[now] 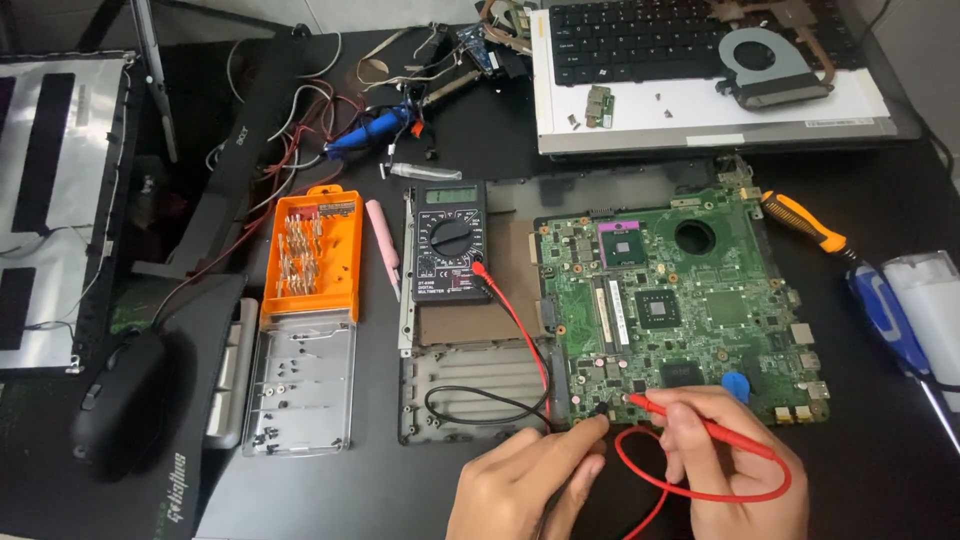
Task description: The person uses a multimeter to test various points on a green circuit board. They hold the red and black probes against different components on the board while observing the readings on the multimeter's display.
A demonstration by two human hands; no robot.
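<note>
Pinched between thumb and fingers, a black probe (598, 410) sits in the left hand (520, 485) and a red probe (700, 425) in the right hand (735, 470), both tips resting on the lower edge of the green circuit board (680, 300), right of centre in the frame. Going from the left: a black mouse (118, 400) lies at lower left, then an orange case of screwdriver bits (310, 255) above a clear tray of loose screws (300, 385), then the black meter (450, 240) in the middle with its red lead (520, 320) and black lead (480, 405) trailing down to the hands. The two tips stand close together among small, crowded parts, so a slight slip of either hand could, I judge, bridge neighbouring contacts or scratch the board. The red lead loops loosely under the right hand, and a tug on it could drag the tip off its spot or pull the meter askew. Further right, an orange-handled screwdriver (805, 225) and a blue-handled tool (885, 315) lie near the board's edge, close enough to be knocked by a moving wrist.
</note>
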